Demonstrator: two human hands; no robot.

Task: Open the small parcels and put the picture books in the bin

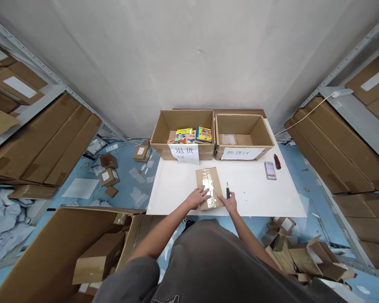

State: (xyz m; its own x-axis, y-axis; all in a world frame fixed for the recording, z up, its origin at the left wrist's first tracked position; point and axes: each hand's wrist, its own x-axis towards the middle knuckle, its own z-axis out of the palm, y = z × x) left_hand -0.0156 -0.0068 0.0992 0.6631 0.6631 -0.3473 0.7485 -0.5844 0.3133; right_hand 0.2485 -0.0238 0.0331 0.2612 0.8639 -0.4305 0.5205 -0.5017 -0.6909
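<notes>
A flat brown cardboard box (213,179) with shiny clear tape along its middle lies on the white table (173,189) in front of me. My left hand (198,198) rests on the box's left side, its fingers spread over the cardboard and tape. At the lower right corner of the box, my right hand (230,203) grips a black and yellow utility knife (228,192), tip pointing away from me. Fingers of that hand also touch the box's edge.
Behind stand an open carton (158,139) with colourful books (204,134) and another labelled carton (268,136). A red and black cutter (277,161) lies at right beside a blurred slip (270,170). A large open carton (50,248) sits at lower left; boxes litter the floor.
</notes>
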